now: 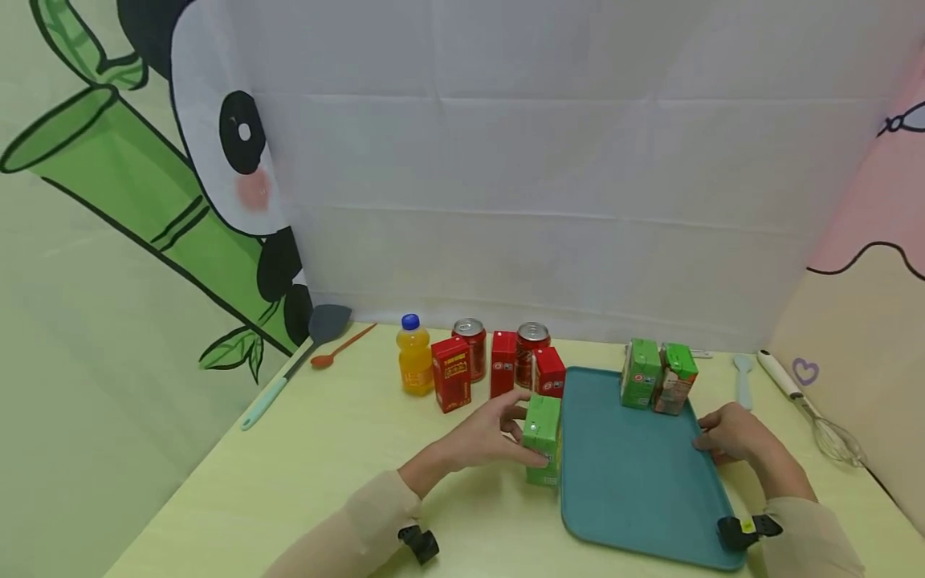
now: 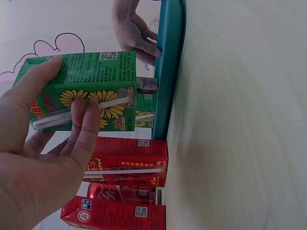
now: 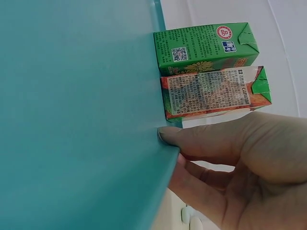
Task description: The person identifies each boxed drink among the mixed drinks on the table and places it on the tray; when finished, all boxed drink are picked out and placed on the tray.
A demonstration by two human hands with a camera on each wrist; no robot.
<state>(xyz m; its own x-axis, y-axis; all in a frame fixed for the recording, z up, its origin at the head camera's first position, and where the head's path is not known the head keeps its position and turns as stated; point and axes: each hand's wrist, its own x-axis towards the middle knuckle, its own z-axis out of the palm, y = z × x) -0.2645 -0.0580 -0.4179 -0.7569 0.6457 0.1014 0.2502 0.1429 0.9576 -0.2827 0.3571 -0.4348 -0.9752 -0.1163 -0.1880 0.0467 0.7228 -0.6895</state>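
My left hand (image 1: 491, 432) grips a green drink carton (image 1: 542, 441) by its sides, just off the left edge of the teal tray (image 1: 636, 474). In the left wrist view the carton (image 2: 115, 76) shows yellow flowers and a white straw, and its base hangs above the table. At the tray's right edge, my right hand (image 1: 740, 437) pinches the rim between thumb and fingers, as the right wrist view also shows. Two cartons stand upright side by side at the tray's far right: a green one (image 3: 206, 48) and a green-and-orange one (image 3: 216, 93).
Left of the tray's far end stand red cartons (image 1: 451, 376), two red cans (image 1: 470, 349) and an orange juice bottle (image 1: 414, 357). A spatula (image 1: 296, 365) and a red spoon (image 1: 340, 349) lie at far left. A whisk (image 1: 812, 413) and a pale blue utensil (image 1: 743, 381) lie right.
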